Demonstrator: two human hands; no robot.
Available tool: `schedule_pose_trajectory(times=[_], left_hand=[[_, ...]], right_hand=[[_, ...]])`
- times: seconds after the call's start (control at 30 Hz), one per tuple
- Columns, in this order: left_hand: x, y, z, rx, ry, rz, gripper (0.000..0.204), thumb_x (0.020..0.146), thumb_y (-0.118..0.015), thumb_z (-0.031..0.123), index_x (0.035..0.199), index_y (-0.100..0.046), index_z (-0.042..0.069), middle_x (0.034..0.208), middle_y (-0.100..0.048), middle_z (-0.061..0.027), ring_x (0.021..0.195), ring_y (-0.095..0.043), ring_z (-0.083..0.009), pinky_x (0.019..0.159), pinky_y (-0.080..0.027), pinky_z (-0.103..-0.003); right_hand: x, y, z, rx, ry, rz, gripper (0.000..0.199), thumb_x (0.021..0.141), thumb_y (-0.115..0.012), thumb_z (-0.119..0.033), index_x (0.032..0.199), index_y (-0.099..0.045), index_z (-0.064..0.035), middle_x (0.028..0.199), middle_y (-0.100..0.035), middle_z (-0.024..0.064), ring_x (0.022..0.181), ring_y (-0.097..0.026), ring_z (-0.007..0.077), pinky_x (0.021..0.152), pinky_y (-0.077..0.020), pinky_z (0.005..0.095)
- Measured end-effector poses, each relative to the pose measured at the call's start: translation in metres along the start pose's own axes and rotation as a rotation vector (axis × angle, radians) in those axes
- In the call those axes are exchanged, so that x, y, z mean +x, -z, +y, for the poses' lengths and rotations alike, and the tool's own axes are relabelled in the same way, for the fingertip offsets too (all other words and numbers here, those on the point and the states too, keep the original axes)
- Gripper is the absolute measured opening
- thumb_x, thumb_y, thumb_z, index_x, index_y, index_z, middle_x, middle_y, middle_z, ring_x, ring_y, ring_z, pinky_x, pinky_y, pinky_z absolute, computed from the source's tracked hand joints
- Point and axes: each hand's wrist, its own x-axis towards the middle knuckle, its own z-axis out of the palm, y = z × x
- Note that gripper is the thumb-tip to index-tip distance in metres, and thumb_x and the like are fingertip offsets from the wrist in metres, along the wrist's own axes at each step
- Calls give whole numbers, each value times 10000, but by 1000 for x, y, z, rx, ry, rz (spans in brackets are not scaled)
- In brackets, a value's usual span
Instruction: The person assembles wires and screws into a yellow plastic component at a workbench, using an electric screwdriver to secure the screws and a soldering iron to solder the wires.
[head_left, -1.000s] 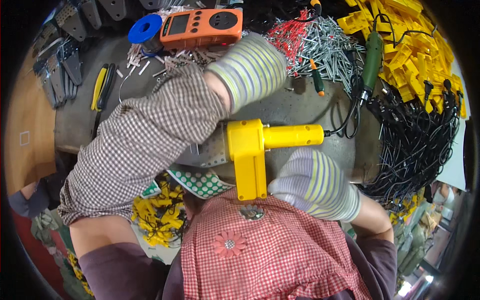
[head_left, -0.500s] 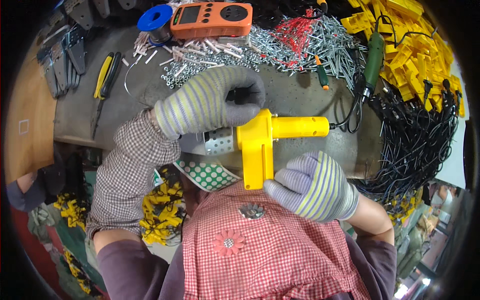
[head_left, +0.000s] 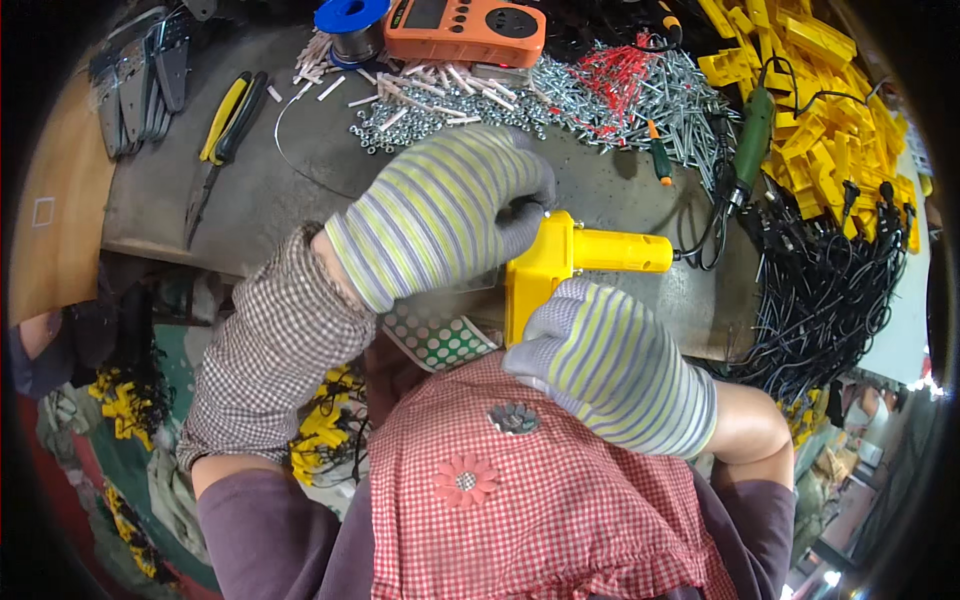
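Note:
A yellow plastic tool with a side handle and a black cord lies at the front edge of the bench. My right hand, in a striped knit glove, is closed around the lower end of its body. My left hand, gloved alike, is bent over the tool's upper end, thumb and fingers drawn together beside a small screw there. Whatever is between those fingertips is hidden. The left glove also covers the perforated metal plate. Below it shows a green sheet with pale dots.
Behind my hands lie nuts, screws, an orange meter and a wire spool. Yellow-handled pliers and grey metal plates sit left. A green electric screwdriver, yellow housings and black cords crowd the right.
My right hand has moved up and wrapped further over the tool's lower body. My left hand has shifted right, now covering the metal plate. The tool sits slightly further right in view.

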Motion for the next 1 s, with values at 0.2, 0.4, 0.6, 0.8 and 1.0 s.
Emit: schedule_pose_trajectory(times=[0.2, 0.4, 0.6, 0.8, 1.0], left_hand=[[4, -12, 19, 5, 237, 76, 266, 927, -810, 289, 1002, -766, 38, 897, -714, -123, 806, -729, -287, 764, -602, -394], [1, -16, 12, -45, 316, 110, 225, 916, -815, 223, 993, -754, 19, 903, -708, -122, 833, -723, -288, 784, -590, -395], [12, 2, 40, 463, -46, -120, 279, 860, -804, 205, 1089, -766, 50, 1083, -709, -112, 1002, -687, -357, 893, -556, -485], [58, -20, 21, 346, -79, 68, 285, 873, -786, 226, 1133, -779, 110, 1048, -705, -88, 991, -686, -321, 873, -545, -433], [152, -59, -17, 849, -332, -311, 125, 889, -721, 215, 974, -788, 155, 1000, -709, -38, 1021, -701, -265, 907, -564, -420]], right_hand=[[9, -1, -5, -85, 73, 38, 160, 869, -648, -237, 970, -665, -114, 901, -608, 79, 920, -650, 274, 801, -555, 401], [-7, 21, 23, 109, -39, 116, 114, 884, -740, -210, 979, -775, -157, 872, -638, 52, 852, -663, 244, 758, -564, 389], [-50, 24, 124, 103, -425, 529, 263, 926, -759, -125, 1185, -803, -118, 960, -727, 98, 910, -694, 301, 832, -563, 409], [-60, 8, 156, -115, -372, 488, 278, 923, -762, -116, 1200, -766, -90, 930, -734, 103, 895, -686, 325, 806, -560, 427], [-67, 14, 147, 108, -475, 657, 271, 867, -834, -120, 1117, -730, -96, 833, -707, 79, 782, -687, 309, 707, -547, 412]])
